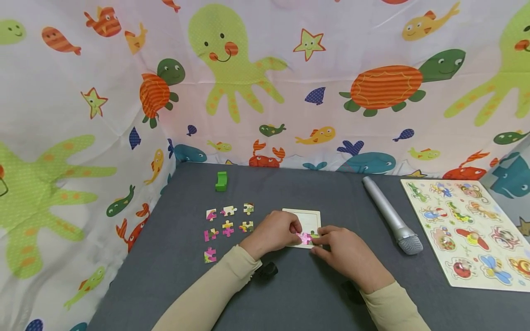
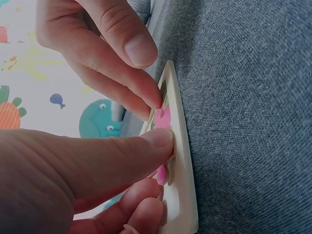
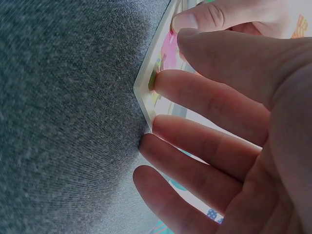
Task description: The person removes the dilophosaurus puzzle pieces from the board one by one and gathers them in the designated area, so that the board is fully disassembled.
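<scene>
My left hand (image 1: 275,232) pinches a pink puzzle piece (image 2: 161,175) between thumb and curled fingers, low over the near side of a small square puzzle tray (image 1: 309,222). Pink and green pieces lie along that near side, a green-edged one (image 1: 315,234) in the right corner. The right hand (image 1: 345,250) is at this corner with its fingers extended. In the right wrist view its index fingertip (image 3: 163,80) touches the corner piece, another fingertip meets the tray rim, and its thumb is beside the left thumb. Fingers partly hide the held piece.
Several loose puzzle pieces (image 1: 227,228) lie left of the tray, with a green block (image 1: 221,181) behind them. A silver microphone (image 1: 391,214) lies to the right, beside a board of insect and animal pictures (image 1: 472,234). A sea-animal curtain (image 1: 265,87) stands behind the grey table (image 1: 165,285).
</scene>
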A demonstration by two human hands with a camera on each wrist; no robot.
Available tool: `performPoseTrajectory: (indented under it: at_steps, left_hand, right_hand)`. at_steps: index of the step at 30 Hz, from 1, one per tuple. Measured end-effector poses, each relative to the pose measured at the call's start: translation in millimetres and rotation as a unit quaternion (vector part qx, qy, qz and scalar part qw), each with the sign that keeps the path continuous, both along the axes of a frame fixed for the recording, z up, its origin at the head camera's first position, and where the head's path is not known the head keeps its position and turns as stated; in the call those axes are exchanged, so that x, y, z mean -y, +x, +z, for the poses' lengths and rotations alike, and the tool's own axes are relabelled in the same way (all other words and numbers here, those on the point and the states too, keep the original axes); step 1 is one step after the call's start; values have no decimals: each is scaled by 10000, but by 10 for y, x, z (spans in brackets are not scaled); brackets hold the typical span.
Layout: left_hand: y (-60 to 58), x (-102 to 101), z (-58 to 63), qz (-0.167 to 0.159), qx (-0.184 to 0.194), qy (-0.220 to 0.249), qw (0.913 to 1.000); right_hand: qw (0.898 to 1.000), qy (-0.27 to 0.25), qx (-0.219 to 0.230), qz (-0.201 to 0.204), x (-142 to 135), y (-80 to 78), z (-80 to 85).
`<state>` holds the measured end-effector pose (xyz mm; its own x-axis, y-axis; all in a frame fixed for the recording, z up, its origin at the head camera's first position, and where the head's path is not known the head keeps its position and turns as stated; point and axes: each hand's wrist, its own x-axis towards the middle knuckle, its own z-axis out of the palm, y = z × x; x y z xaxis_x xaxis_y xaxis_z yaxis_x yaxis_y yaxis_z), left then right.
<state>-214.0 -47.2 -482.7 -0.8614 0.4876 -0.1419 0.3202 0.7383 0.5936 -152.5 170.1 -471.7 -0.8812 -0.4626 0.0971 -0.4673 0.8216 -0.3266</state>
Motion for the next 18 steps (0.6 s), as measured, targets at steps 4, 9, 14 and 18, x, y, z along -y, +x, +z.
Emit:
performPoseTrajectory:
  at_steps: [4, 9, 14, 18]
  left_hand:
    - [-9, 6, -7, 6, 23, 40, 10000]
    - [-20, 10, -29, -2, 13, 114, 9999]
    - [-22, 16, -25, 0, -58, 165, 9998]
    - [-23, 17, -26, 41, -41, 165, 9998]
  right_hand:
    - [10000, 18, -2, -9, 0, 1, -4]
    - [10000, 58, 57, -56, 3, -1, -4]
    - [9999, 82, 104, -99, 9, -3, -1]
    - [9999, 70, 89, -102, 9, -4, -5]
